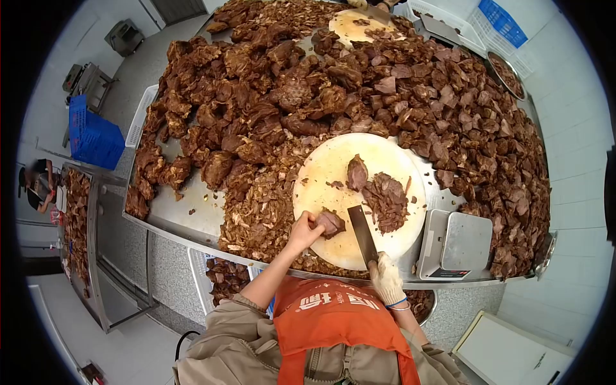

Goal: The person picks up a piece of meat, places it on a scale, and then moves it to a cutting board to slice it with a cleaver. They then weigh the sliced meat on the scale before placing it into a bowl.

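On a round cream cutting board (321,160), my bare left hand (304,232) holds a piece of brown cooked meat (330,223) near the board's left front. My right hand (387,280), in a white glove, is closed around the handle of a cleaver (363,235). The wide blade points away from me, over the board, just right of the held piece and apart from it. Behind the blade lie a pile of sliced meat (387,204) and one larger chunk (357,173).
Heaped meat (269,96) covers much of the metal table (199,221) behind and beside the board. A scale (466,240) stands to the right. Another cutting board (359,27) is at the far side, with a person's hands by it. Another person (42,186) stands far left, near blue crates (93,135).
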A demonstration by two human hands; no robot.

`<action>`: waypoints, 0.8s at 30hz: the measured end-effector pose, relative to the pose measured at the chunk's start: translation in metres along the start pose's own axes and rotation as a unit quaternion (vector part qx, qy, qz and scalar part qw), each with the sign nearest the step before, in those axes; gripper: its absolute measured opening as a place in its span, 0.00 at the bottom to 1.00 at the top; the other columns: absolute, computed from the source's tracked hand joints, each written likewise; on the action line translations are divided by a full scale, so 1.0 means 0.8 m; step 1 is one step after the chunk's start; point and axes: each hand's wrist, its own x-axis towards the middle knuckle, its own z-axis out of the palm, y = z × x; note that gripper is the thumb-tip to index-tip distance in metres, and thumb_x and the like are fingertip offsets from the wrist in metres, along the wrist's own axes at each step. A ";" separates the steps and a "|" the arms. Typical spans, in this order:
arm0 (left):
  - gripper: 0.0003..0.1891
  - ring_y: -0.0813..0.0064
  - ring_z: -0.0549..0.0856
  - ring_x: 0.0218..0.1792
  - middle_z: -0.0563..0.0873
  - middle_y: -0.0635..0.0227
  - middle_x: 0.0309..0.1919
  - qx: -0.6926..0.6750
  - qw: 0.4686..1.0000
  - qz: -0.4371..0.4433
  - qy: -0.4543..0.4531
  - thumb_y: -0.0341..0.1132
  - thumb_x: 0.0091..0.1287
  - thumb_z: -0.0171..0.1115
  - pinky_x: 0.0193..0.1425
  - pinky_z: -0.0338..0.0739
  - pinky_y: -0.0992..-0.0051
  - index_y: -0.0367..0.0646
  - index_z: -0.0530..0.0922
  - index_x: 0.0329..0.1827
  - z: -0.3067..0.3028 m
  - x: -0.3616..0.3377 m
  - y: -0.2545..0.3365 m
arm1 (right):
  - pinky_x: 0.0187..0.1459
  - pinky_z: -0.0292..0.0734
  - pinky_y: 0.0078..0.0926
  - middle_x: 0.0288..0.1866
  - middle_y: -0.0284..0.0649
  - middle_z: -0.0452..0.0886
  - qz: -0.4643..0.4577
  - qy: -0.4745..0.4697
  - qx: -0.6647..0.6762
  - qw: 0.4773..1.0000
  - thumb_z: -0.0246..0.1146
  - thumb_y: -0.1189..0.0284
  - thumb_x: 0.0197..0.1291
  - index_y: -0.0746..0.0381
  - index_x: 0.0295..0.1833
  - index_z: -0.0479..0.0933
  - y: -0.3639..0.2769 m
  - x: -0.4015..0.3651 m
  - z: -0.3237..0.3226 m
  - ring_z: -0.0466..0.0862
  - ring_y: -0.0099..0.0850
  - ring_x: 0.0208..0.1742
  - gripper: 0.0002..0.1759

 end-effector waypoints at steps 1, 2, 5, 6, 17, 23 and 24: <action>0.25 0.71 0.84 0.34 0.84 0.64 0.35 0.028 0.999 -0.036 -0.019 0.44 0.60 0.73 0.40 0.78 0.71 0.37 0.73 0.50 0.001 -0.005 0.005 | 0.30 0.76 0.45 0.29 0.55 0.78 0.003 0.002 -0.001 1.000 0.60 0.70 0.65 0.64 0.44 0.73 0.002 0.001 0.000 0.81 0.54 0.29 0.09; 0.27 0.66 0.84 0.34 0.84 0.58 0.33 0.064 0.998 -0.022 -0.016 0.48 0.59 0.73 0.44 0.79 0.69 0.39 0.71 0.49 0.005 -0.017 0.005 | 0.30 0.76 0.46 0.29 0.55 0.78 0.000 0.005 -0.001 1.000 0.60 0.69 0.65 0.64 0.45 0.73 0.005 -0.001 0.001 0.81 0.54 0.30 0.09; 0.34 0.54 0.81 0.57 0.74 0.46 0.61 -0.001 1.000 0.019 -0.003 0.42 0.58 0.74 0.57 0.80 0.62 0.39 0.66 0.63 0.000 -0.051 0.036 | 0.30 0.76 0.47 0.28 0.54 0.77 0.000 0.017 0.001 1.000 0.60 0.69 0.65 0.63 0.47 0.73 0.005 -0.005 -0.003 0.82 0.54 0.31 0.10; 0.36 0.52 0.78 0.61 0.70 0.47 0.64 0.061 0.990 0.128 0.023 0.40 0.57 0.75 0.57 0.80 0.61 0.40 0.65 0.65 -0.005 -0.051 0.044 | 0.31 0.77 0.47 0.28 0.54 0.77 -0.002 0.023 0.003 1.000 0.60 0.68 0.65 0.62 0.48 0.73 0.002 -0.009 -0.005 0.82 0.54 0.31 0.11; 0.24 0.67 0.79 0.54 0.75 0.62 0.51 -0.147 0.985 0.048 0.070 0.25 0.57 0.67 0.48 0.81 0.72 0.39 0.70 0.57 0.050 -0.057 0.028 | 0.26 0.78 0.34 0.28 0.46 0.75 -0.093 -0.004 -0.041 0.995 0.60 0.75 0.62 0.65 0.44 0.72 -0.042 -0.001 -0.015 0.82 0.41 0.26 0.08; 0.18 0.70 0.78 0.47 0.76 0.64 0.48 -0.100 0.990 0.045 0.084 0.26 0.59 0.66 0.48 0.77 0.71 0.39 0.74 0.53 0.050 -0.045 0.009 | 0.20 0.77 0.37 0.32 0.46 0.75 -0.072 -0.036 -0.131 0.988 0.56 0.74 0.63 0.64 0.45 0.69 -0.056 -0.006 0.000 0.82 0.39 0.20 0.07; 0.19 0.70 0.77 0.47 0.76 0.63 0.47 -0.100 0.990 0.041 0.090 0.27 0.59 0.66 0.50 0.75 0.71 0.39 0.73 0.53 0.052 -0.043 0.000 | 0.20 0.78 0.37 0.33 0.47 0.75 -0.047 -0.053 -0.105 0.992 0.55 0.74 0.63 0.64 0.45 0.69 -0.062 -0.005 0.000 0.82 0.39 0.20 0.07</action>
